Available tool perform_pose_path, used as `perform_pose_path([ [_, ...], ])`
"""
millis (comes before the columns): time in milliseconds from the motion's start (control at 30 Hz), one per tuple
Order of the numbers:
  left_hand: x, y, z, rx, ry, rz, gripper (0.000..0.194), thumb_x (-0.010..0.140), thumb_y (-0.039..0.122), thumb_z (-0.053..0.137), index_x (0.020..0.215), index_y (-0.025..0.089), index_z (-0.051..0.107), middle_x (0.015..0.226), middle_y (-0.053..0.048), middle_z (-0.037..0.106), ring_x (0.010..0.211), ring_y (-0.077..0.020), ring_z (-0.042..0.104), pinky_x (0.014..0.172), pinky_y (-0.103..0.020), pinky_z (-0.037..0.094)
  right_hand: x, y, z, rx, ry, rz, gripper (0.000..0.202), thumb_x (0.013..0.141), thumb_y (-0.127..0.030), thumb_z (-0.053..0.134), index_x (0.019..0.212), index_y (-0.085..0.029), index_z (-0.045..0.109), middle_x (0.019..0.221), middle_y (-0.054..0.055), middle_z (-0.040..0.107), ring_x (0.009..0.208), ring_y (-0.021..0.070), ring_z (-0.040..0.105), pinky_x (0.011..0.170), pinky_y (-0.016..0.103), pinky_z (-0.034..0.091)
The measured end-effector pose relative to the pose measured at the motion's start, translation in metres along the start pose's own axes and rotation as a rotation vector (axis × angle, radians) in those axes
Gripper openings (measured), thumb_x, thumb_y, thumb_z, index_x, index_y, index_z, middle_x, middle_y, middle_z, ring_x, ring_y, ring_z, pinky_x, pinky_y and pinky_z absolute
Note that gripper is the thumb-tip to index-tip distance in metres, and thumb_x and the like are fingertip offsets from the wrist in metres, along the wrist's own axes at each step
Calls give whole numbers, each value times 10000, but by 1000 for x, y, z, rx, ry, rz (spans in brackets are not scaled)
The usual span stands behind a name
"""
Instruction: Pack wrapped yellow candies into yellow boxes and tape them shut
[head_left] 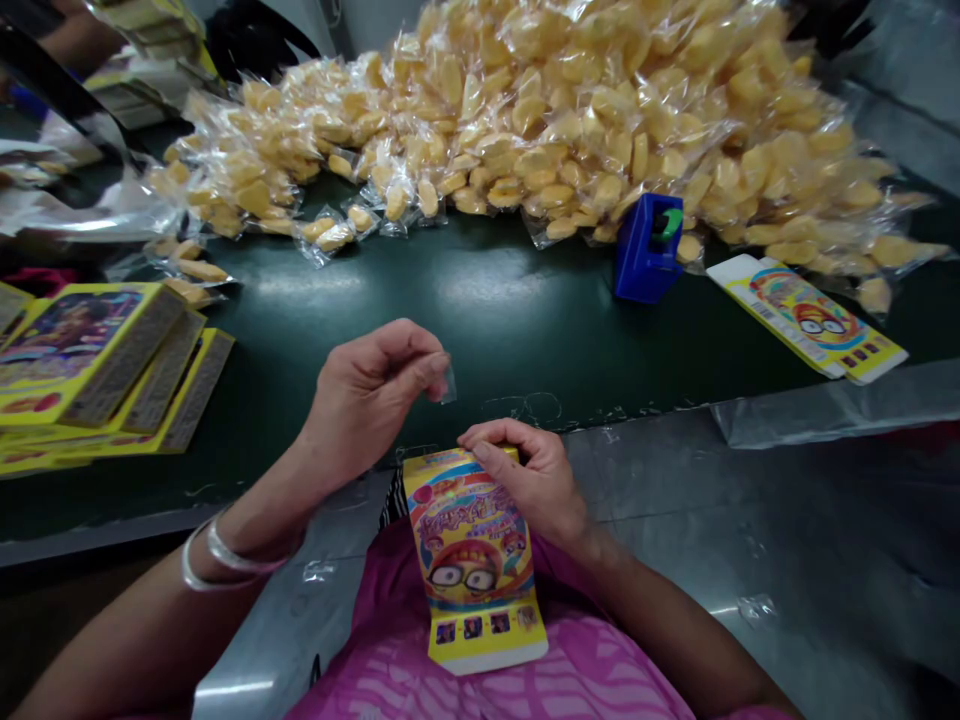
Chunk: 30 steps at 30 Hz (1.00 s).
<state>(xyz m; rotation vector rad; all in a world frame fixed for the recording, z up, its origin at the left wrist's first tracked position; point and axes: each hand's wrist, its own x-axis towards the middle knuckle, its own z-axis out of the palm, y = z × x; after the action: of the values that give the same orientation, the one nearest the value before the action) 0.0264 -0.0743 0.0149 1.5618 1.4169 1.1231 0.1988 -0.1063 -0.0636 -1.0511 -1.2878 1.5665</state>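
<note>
Thumb and forefinger of my left hand (382, 395) pinch a small piece of clear tape (449, 386) above the table's front edge. My right hand (534, 478) grips the top edge of a yellow printed carton (474, 560), which leans against my lap. On the carton's front is a cartoon face with glasses, and a white-edged flap hangs at its lower end. A blue tape dispenser (646, 250) with a green roll stands on the table ahead. To its right lies a flattened carton (814, 318) with the same print.
Several yellow boxes (90, 350) are stacked at the left edge of the dark green table (495, 290). A large heap of clear-wrapped yellow pieces (570, 120) spreads along the back. Another person's arm (81, 40) shows at the upper left.
</note>
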Motion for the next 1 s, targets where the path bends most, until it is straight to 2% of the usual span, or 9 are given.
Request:
perform_pose_path([
  [67, -3, 4, -6, -42, -101, -66, 168, 827, 233, 662, 662, 202, 651, 598, 24, 630, 574, -111, 560, 574, -223, 461, -1, 2, -7, -3, -9, 43, 231, 823, -418, 701, 868, -193, 724, 900, 55, 741, 830, 193, 670, 718, 307, 541],
  [167, -12, 6, -9, -105, -231, -190, 169, 816, 277, 693, 666, 201, 675, 594, 31, 616, 560, -98, 541, 538, -198, 440, 0, 3, -17, -56, -112, 69, 295, 810, -412, 725, 1008, -194, 704, 1013, 55, 720, 912, 203, 670, 791, 327, 544],
  [267, -21, 8, -5, -161, -309, -289, 153, 791, 274, 702, 662, 194, 680, 587, 33, 609, 536, -91, 517, 512, -189, 424, 1, 4, -22, -130, -226, 30, 316, 851, -371, 681, 1118, -203, 655, 1106, 62, 684, 1005, 210, 644, 862, 342, 524],
  [400, -24, 6, 0, -155, -358, -340, 167, 754, 307, 720, 652, 181, 681, 584, 23, 593, 539, -93, 497, 500, -189, 404, 3, 4, -23, -151, -260, 6, 289, 915, -382, 586, 1142, -208, 625, 1112, 62, 663, 1032, 201, 629, 871, 324, 515],
  [533, -22, -2, 3, -143, -367, -401, 203, 711, 352, 756, 648, 176, 679, 574, 19, 585, 522, -98, 488, 487, -200, 398, 2, 1, -20, -103, -249, 25, 346, 965, -483, 491, 1110, -204, 637, 1070, 67, 665, 1008, 204, 633, 842, 326, 518],
  [667, -21, -11, 6, -149, -368, -451, 239, 661, 373, 795, 633, 168, 673, 557, 19, 576, 512, -98, 480, 480, -204, 387, -2, -2, -14, -16, -226, 67, 433, 896, -603, 576, 1059, -207, 644, 1058, 75, 674, 952, 216, 649, 769, 323, 537],
  [767, -21, -15, 6, -148, -366, -467, 239, 656, 369, 795, 643, 162, 677, 559, 19, 580, 522, -99, 485, 479, -199, 386, -5, -2, -9, -51, -168, 59, 304, 854, -467, 674, 1009, -206, 646, 996, 52, 684, 894, 198, 657, 752, 313, 539],
  [867, -20, -16, 6, -149, -372, -483, 253, 663, 381, 787, 638, 156, 673, 561, 21, 584, 518, -89, 472, 474, -188, 375, -8, -4, -6, -158, -118, 7, 195, 830, -312, 686, 991, -210, 645, 945, 28, 689, 833, 177, 655, 749, 313, 532],
  [1000, -18, -16, 6, -175, -403, -507, 274, 648, 389, 805, 625, 159, 658, 559, 33, 571, 521, -84, 461, 473, -183, 359, -14, -8, -5, -259, -16, -64, 246, 792, -250, 722, 1010, -231, 609, 965, 13, 687, 846, 178, 653, 782, 326, 520],
])
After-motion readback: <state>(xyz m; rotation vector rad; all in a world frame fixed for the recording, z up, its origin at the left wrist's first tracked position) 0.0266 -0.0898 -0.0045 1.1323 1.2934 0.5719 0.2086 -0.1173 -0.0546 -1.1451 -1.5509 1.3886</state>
